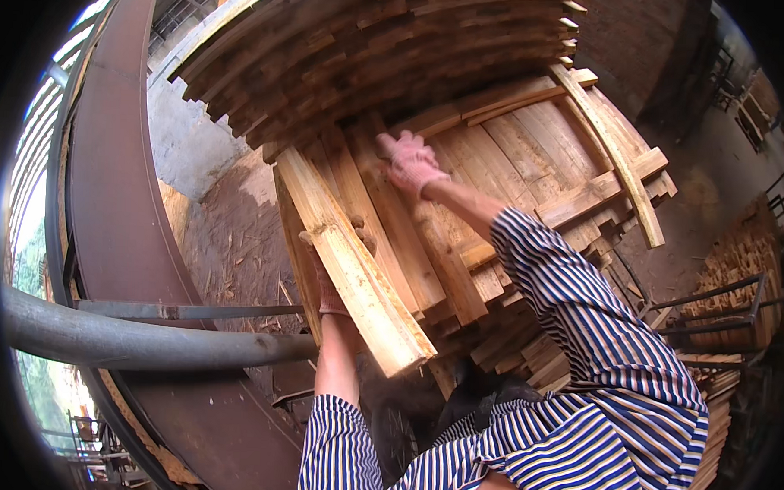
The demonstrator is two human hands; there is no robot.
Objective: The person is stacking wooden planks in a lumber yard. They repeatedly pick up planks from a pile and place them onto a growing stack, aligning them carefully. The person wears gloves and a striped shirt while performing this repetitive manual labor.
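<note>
My left hand, in a glove, is closed around a long, pale wooden board from below. Its fingertips show at the board's right edge, while the palm is mostly hidden behind the wood. The near end of this board is raised toward me. Further off, my right hand, in a pink glove, reaches onto the stack, its fingers bent over the far part of a narrow wooden board lying there. Motion blurs those fingers slightly. More flat boards lie side by side around it.
A tall pile of boards rises behind the stack. Crosswise wooden strips rest at the stack's right. On the left run a thick grey pipe and a brown metal beam. More stacked wood stands at the far right.
</note>
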